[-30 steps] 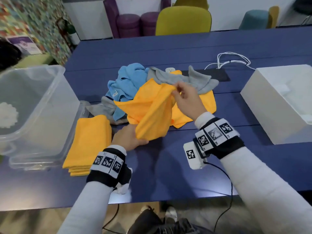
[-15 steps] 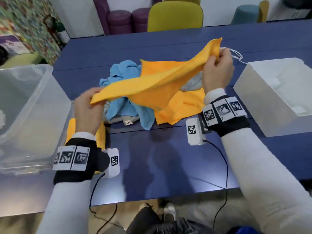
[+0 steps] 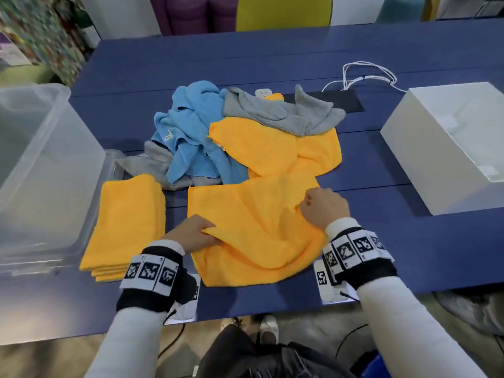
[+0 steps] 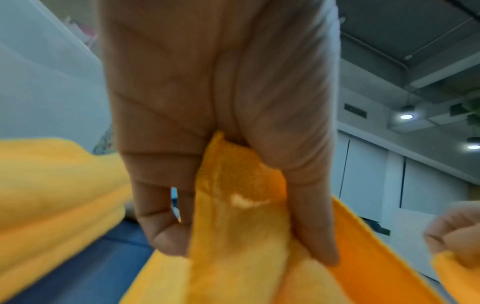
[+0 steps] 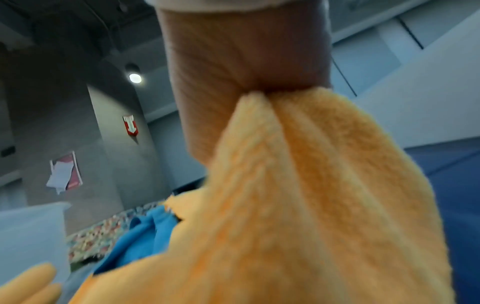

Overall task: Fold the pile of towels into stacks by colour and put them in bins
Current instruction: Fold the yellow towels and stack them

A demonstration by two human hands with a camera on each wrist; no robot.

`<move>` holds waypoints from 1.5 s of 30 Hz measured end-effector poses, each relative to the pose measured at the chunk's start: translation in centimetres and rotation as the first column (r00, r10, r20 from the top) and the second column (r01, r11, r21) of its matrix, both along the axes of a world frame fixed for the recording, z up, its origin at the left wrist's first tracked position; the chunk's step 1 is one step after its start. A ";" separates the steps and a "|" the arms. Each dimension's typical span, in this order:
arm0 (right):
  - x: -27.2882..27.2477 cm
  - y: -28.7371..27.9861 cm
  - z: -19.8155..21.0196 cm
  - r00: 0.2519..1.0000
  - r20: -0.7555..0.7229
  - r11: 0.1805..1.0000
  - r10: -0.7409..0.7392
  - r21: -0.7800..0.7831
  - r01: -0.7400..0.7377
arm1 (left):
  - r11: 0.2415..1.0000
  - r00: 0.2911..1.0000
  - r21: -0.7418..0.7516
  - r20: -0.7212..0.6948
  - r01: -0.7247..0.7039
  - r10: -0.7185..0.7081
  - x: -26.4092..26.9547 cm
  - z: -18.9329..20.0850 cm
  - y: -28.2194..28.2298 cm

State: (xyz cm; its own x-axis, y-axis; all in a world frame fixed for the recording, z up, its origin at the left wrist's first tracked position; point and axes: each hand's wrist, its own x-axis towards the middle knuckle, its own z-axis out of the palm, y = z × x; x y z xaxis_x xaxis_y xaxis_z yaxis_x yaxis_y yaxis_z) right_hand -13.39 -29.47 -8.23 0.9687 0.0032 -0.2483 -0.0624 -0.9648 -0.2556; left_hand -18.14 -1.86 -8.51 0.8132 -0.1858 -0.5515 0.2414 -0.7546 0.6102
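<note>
An orange towel (image 3: 253, 227) lies spread on the blue table (image 3: 272, 58) in front of me. My left hand (image 3: 195, 233) pinches its near left corner; the left wrist view shows the towel (image 4: 233, 216) caught between thumb and fingers. My right hand (image 3: 323, 207) grips its right corner, and in the right wrist view the towel (image 5: 298, 185) bunches out of the fist. A folded stack of orange towels (image 3: 128, 225) lies to the left. Behind sits the pile: a blue towel (image 3: 191, 132), a grey towel (image 3: 283, 113) and another orange towel (image 3: 272, 145).
A clear plastic bin (image 3: 41, 170) stands at the left, close to the folded stack. A white bin (image 3: 450, 143) stands at the right. White cables (image 3: 365, 75) and a dark pad (image 3: 346, 102) lie behind the pile. Chairs stand beyond the table's far edge.
The orange towel was lifted out of the pile, stretched in the air between both hands, and now lies on the table near me with both hands still holding its corners.
</note>
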 end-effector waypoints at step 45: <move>3.2 -3.8 -5.1 0.827 -0.032 0.798 -0.562 0.240 0.552 | 0.733 0.697 -0.073 0.256 -0.677 0.670 4.3 -6.2 1.8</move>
State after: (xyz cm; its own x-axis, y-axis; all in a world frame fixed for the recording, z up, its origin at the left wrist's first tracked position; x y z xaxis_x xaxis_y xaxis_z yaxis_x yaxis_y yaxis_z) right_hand -10.16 -33.26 -13.34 0.8297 -0.4880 -0.2709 -0.5560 -0.6800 -0.4780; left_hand -13.87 -0.08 -14.72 0.8232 0.4758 -0.3098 0.5346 -0.4658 0.7052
